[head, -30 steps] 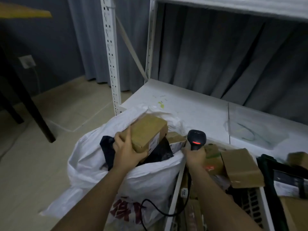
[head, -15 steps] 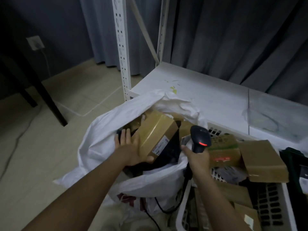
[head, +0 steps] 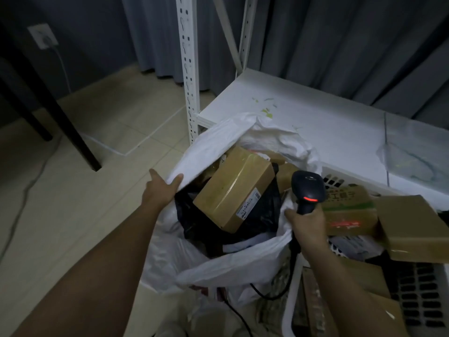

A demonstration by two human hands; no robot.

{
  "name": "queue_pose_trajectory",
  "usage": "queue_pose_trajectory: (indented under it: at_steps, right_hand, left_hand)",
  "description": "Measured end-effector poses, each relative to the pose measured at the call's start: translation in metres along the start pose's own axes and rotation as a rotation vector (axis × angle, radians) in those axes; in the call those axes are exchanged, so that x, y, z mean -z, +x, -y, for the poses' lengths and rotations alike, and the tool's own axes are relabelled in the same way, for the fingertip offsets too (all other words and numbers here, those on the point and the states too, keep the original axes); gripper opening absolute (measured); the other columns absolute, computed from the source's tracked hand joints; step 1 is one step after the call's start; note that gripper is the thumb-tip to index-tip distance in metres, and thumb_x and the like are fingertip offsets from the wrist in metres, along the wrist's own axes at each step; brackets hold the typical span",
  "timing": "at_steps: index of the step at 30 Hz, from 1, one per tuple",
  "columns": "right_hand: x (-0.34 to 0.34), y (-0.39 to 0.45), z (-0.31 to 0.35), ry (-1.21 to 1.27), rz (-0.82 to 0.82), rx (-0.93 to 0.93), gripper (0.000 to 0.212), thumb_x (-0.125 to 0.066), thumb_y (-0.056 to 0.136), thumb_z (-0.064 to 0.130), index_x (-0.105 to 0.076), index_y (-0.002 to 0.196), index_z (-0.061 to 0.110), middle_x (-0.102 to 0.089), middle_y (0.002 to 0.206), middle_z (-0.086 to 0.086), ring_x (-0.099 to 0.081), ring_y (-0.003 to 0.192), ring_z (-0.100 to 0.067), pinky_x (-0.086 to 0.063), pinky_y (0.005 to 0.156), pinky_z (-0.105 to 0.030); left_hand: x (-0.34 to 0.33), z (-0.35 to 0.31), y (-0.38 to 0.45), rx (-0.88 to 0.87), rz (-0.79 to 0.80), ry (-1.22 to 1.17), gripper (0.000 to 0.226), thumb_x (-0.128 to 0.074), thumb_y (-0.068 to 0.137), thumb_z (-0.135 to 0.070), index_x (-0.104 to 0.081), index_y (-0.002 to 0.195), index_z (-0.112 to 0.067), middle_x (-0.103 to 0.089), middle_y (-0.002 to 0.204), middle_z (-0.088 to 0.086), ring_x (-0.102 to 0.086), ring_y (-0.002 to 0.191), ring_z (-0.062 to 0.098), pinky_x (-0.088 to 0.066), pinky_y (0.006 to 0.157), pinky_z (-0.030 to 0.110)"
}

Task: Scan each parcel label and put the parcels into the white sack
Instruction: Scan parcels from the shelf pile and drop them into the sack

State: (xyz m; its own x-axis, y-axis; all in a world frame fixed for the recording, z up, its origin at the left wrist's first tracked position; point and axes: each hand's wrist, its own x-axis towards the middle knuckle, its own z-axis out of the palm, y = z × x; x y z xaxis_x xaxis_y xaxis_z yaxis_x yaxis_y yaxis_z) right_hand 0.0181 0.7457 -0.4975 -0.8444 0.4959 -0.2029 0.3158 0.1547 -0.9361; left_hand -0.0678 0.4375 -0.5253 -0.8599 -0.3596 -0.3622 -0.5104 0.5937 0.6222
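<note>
Left hand (head: pixel 161 188), centre-left of frame, grips the rim of the white sack (head: pixel 218 266) w/ thumb over the edge, pulling the mouth open. Brown parcel (head: pixel 234 188) lies tilted inside the sack, mid-frame, on top of a black bag (head: pixel 257 215); its label (head: pixel 250 203) faces lower right. More brown boxes sit deeper in the sack, behind it. Right hand (head: pixel 307 220), right of centre, is clenched around the handle of the black scanner (head: pixel 308 188), red light lit, cable hanging down below. At right, a white basket (head: pixel 418 295) holds more parcels, incl. a printed carton (head: pixel 349 210) just beside the scanner. White shelf (head: pixel 315 117) in upper right, grey curtain behind.
</note>
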Motion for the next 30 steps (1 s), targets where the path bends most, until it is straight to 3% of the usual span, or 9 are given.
queue_pose_trajectory:
  at_steps: [2, 3, 5, 8, 11, 15, 20, 25, 30]
  right_hand:
    - [-0.007, 0.003, 0.002, 0.041, -0.029, 0.007, 0.039, -0.076, 0.081, 0.009, -0.055, 0.114, 0.010, -0.062, 0.094, -0.005, -0.057, 0.087, -0.021, -0.043, 0.076, -0.031]
    - [-0.010, 0.005, 0.004, 0.065, -0.060, -0.013, 0.040, -0.076, 0.081, 0.010, -0.056, 0.116, 0.008, -0.062, 0.096, -0.008, -0.058, 0.089, -0.023, -0.043, 0.078, -0.033]
    - [-0.017, 0.010, 0.009, 0.101, -0.123, -0.074, 0.031, -0.072, 0.082, 0.003, -0.056, 0.109, 0.006, -0.059, 0.088, -0.011, -0.057, 0.085, -0.026, -0.042, 0.075, -0.035]
    - [-0.018, 0.016, 0.039, 0.121, -0.114, -0.104, 0.015, -0.065, 0.081, -0.004, -0.057, 0.092, 0.004, -0.055, 0.076, -0.010, -0.054, 0.074, -0.027, -0.039, 0.069, -0.034]
    - [-0.001, 0.010, 0.104, 0.235, -0.077, 0.021, 0.025, -0.067, 0.085, 0.001, -0.063, 0.109, 0.010, -0.065, 0.094, -0.002, -0.062, 0.083, -0.017, -0.045, 0.073, -0.030]
    - [0.030, -0.015, 0.161, 0.320, -0.047, 0.243, 0.030, -0.064, 0.084, -0.006, -0.063, 0.110, 0.010, -0.067, 0.094, 0.001, -0.062, 0.082, -0.010, -0.050, 0.071, -0.018]
    - [0.014, -0.031, 0.177, 0.256, 0.020, -0.004, 0.027, -0.064, 0.083, -0.001, -0.061, 0.110, 0.001, -0.065, 0.088, -0.010, -0.057, 0.079, -0.023, -0.043, 0.070, -0.029]
    - [0.031, -0.039, 0.240, 0.432, 0.041, 0.228, 0.032, -0.064, 0.082, -0.007, -0.064, 0.108, 0.011, -0.067, 0.091, 0.005, -0.063, 0.079, -0.008, -0.051, 0.071, -0.021]
    - [0.027, -0.041, 0.214, 0.388, 0.008, 0.010, 0.033, -0.065, 0.078, -0.005, -0.063, 0.110, 0.004, -0.067, 0.097, -0.014, -0.065, 0.094, -0.033, -0.050, 0.081, -0.037]
  left_hand:
    - [-0.004, 0.003, 0.003, -0.147, 0.039, 0.025, 0.062, -0.057, 0.089, -0.054, -0.056, 0.124, -0.002, -0.058, 0.121, 0.020, -0.055, 0.111, 0.033, -0.041, 0.078, 0.034]
    - [-0.006, 0.003, 0.004, -0.228, 0.015, 0.004, 0.050, -0.057, 0.089, -0.051, -0.064, 0.101, -0.003, -0.062, 0.099, 0.017, -0.059, 0.095, 0.031, -0.037, 0.066, 0.032]
    - [-0.003, -0.007, -0.002, -0.317, -0.034, -0.118, 0.037, -0.052, 0.095, -0.040, -0.063, 0.086, -0.006, -0.060, 0.083, 0.012, -0.057, 0.081, 0.027, -0.033, 0.060, 0.031]
    - [0.017, -0.054, -0.026, -0.381, -0.058, -0.319, 0.028, -0.042, 0.102, -0.028, -0.060, 0.102, -0.006, -0.058, 0.096, 0.009, -0.054, 0.091, 0.024, -0.035, 0.069, 0.030]
    - [0.064, -0.124, -0.058, -0.481, -0.084, -0.513, 0.027, -0.037, 0.103, -0.032, -0.056, 0.112, -0.014, -0.058, 0.103, 0.001, -0.054, 0.093, 0.015, -0.039, 0.077, 0.030]
    - [0.115, -0.165, -0.073, -0.584, -0.158, -0.728, 0.023, -0.037, 0.103, -0.033, -0.053, 0.110, -0.018, -0.059, 0.099, -0.005, -0.055, 0.091, 0.007, -0.042, 0.077, 0.026]
    - [0.128, -0.162, -0.092, -0.420, -0.101, -0.674, 0.031, -0.034, 0.104, -0.030, -0.047, 0.128, -0.015, -0.052, 0.117, 0.004, -0.050, 0.105, 0.020, -0.039, 0.086, 0.032]
    - [0.173, -0.198, -0.121, -0.568, -0.051, -0.928, 0.016, -0.038, 0.103, -0.029, -0.050, 0.101, -0.018, -0.057, 0.096, -0.002, -0.057, 0.090, 0.013, -0.047, 0.077, 0.028]
    - [0.169, -0.189, -0.124, -0.384, -0.027, -0.889, 0.032, -0.037, 0.101, -0.026, -0.048, 0.125, -0.009, -0.058, 0.122, 0.011, -0.058, 0.107, 0.024, -0.049, 0.089, 0.039]
